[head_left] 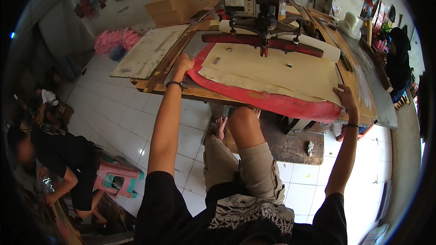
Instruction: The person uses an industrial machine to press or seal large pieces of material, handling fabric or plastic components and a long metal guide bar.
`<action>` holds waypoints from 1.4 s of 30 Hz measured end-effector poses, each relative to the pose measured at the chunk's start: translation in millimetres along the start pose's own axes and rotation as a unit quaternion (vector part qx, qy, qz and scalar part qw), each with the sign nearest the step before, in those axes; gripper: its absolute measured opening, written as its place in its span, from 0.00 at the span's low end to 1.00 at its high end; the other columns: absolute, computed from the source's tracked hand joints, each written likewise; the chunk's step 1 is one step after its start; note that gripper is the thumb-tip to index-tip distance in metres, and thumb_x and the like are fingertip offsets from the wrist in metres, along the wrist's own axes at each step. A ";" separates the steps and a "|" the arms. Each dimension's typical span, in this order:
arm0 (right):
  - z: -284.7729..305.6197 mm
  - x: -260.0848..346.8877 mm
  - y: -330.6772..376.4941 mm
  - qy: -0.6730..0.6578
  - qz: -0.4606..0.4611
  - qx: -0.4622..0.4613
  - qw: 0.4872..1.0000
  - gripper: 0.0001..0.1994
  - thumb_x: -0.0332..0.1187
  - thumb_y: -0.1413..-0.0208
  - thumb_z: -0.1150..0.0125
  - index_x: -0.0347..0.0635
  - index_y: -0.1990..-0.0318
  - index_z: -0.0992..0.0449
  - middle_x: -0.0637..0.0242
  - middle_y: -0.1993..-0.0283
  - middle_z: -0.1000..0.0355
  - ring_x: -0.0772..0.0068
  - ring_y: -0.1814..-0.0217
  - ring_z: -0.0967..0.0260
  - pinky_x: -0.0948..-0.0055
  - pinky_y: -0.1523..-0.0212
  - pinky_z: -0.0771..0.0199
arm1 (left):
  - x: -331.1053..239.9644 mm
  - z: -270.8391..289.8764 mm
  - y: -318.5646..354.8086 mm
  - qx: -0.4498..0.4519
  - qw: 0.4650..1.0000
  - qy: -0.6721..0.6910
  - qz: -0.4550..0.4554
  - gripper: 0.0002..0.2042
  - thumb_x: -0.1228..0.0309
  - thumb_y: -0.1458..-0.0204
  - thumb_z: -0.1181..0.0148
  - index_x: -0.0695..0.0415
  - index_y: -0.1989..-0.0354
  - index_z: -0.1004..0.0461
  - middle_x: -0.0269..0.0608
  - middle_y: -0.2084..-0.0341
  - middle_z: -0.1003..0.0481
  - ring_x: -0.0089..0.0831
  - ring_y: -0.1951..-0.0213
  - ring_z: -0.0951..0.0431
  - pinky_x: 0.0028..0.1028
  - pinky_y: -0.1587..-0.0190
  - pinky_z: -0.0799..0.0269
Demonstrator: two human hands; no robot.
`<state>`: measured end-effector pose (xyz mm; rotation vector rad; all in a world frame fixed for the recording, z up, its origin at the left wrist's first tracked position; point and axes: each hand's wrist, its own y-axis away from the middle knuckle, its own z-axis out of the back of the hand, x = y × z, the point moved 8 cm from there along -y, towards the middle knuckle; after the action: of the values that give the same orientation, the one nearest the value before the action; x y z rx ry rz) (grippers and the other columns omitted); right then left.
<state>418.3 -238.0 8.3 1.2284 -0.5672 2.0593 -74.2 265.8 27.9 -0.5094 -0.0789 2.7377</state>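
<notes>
A large red sheet (pixel 268 103) lies on the work table under a press, its near edge hanging over the table's front. On top of it is a tan sheet (pixel 272 70), with a few small metal pieces (pixel 217 60) resting on that. My left hand (pixel 183 65) is closed on the left edge of the red sheet. At the opposite end, my right hand (pixel 347 99) grips the near right corner, where the red and tan sheets meet. Above the tan sheet hangs the press head (pixel 265 27), with a long red bar (pixel 290 46) across the sheet's far side.
A worn board (pixel 152 51) leans out at the table's left, near a cardboard box (pixel 170 9). Pink material (pixel 116 41) is heaped beyond. A pink stool (pixel 119 177) and a seated person (pixel 63 154) are at lower left; another person (pixel 398 61) is at far right.
</notes>
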 end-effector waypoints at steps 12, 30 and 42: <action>19.5 -9.3 -2.1 0.022 0.026 -0.044 0.998 0.27 0.40 0.42 0.38 0.27 0.43 0.31 0.50 0.57 0.23 0.70 0.61 0.23 0.75 0.62 0.25 | -9.8 -7.6 6.5 -0.006 0.994 0.110 -0.008 0.27 0.63 0.52 0.34 0.76 0.51 0.29 0.70 0.53 0.27 0.53 0.48 0.25 0.39 0.49 0.29; 19.8 -7.0 -5.4 0.059 0.035 -0.036 0.997 0.27 0.42 0.41 0.41 0.27 0.42 0.31 0.55 0.52 0.24 0.70 0.53 0.26 0.76 0.51 0.28 | 20.3 -5.4 71.4 0.009 0.833 0.553 0.018 0.12 0.73 0.45 0.41 0.65 0.54 0.28 0.45 0.63 0.22 0.30 0.60 0.23 0.28 0.58 0.26; 31.0 -15.1 1.2 -0.026 0.040 -0.029 0.998 0.29 0.44 0.45 0.39 0.30 0.42 0.30 0.53 0.46 0.27 0.68 0.47 0.29 0.73 0.46 0.31 | 29.9 13.5 176.5 0.016 0.745 0.663 0.075 0.18 0.77 0.45 0.42 0.62 0.46 0.34 0.45 0.59 0.23 0.31 0.62 0.21 0.30 0.62 0.23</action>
<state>441.0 -264.0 9.3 1.2462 -0.7063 2.0678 -163.8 111.3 9.6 -2.3159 0.3738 1.8369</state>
